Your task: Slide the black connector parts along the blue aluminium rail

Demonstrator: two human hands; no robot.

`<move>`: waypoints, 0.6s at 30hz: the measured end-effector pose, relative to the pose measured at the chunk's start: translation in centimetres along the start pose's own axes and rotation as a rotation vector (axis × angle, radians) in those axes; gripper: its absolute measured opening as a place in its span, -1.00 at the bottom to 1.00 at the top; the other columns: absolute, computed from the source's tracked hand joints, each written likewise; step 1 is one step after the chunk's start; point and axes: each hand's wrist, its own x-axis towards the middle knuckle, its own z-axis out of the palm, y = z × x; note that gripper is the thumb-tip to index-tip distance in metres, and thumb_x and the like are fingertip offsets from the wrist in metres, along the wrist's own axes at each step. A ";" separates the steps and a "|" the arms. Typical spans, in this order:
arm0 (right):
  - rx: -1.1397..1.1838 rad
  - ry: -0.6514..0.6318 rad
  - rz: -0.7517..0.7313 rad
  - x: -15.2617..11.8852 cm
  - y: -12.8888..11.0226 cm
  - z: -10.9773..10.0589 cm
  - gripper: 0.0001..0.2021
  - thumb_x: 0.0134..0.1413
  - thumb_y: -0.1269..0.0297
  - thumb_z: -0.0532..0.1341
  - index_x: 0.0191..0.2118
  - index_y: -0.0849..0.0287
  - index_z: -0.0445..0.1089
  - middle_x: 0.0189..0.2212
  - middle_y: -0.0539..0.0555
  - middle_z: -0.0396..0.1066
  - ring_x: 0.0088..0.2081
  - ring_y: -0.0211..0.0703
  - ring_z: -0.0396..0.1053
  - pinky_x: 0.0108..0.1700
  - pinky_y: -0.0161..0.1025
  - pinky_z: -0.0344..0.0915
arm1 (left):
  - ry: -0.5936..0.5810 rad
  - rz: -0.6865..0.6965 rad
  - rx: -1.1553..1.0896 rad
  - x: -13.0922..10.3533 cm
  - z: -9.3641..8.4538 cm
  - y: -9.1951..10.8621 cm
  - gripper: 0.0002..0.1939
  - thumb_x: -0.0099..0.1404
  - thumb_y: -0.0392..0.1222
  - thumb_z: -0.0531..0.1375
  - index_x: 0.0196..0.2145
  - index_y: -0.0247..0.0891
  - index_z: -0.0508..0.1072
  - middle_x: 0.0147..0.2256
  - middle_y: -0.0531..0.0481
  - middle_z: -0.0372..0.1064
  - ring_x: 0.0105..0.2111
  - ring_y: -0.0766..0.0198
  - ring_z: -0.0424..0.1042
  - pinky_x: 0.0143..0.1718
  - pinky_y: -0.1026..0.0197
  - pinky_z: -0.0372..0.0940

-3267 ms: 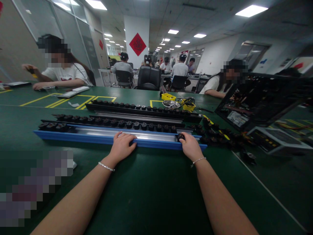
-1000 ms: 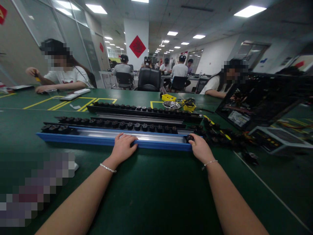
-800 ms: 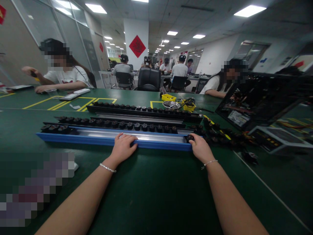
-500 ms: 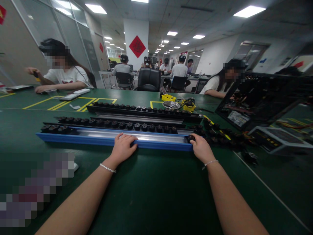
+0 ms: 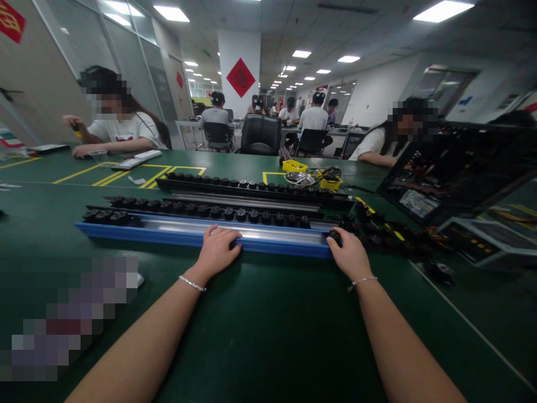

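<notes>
A long blue rail (image 5: 138,234) with a shiny metal channel lies across the green table in front of me. My left hand (image 5: 218,249) rests over its middle, fingers wrapped on the near edge. At the rail's right end, my right hand (image 5: 348,252) grips a small round black part (image 5: 334,237) that sits in the channel. Several similar black parts (image 5: 104,216) stand in the rail's left end. Right behind is a row of black round parts (image 5: 216,212), with a black rail (image 5: 201,183) of more parts farther back.
Loose black parts (image 5: 377,238) lie right of the rails, near a metal box (image 5: 489,240) and an open computer case (image 5: 457,173). Behind stand a yellow tray (image 5: 294,166) and a metal dish (image 5: 299,178). People sit at left and right.
The whole view has shifted a little, so the scene appears slightly to the right. Both hands keep their places on the blue rail.
</notes>
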 end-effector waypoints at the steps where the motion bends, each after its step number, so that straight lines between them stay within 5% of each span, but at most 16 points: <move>1: -0.005 0.001 0.000 0.0 0.0 0.0 -0.58 0.08 0.14 0.03 0.00 0.27 0.30 -0.08 0.22 0.37 -0.04 0.02 0.28 0.03 -0.06 0.18 | -0.001 0.000 0.000 0.0 0.0 0.0 -0.80 0.18 -0.11 0.07 -0.25 -0.09 0.43 -0.24 0.06 0.48 -0.16 0.17 0.36 0.11 -0.05 -0.10; 18: 0.000 0.059 0.043 -0.6 -0.9 0.0 -0.56 0.09 0.17 0.02 0.05 0.25 0.29 -0.07 0.19 0.39 -0.03 -0.03 0.31 0.03 -0.11 0.19 | -0.019 -0.014 -0.016 0.1 -0.1 0.1 -0.80 0.17 -0.12 0.07 -0.25 -0.07 0.43 -0.25 0.06 0.48 -0.15 0.16 0.36 0.12 -0.06 -0.11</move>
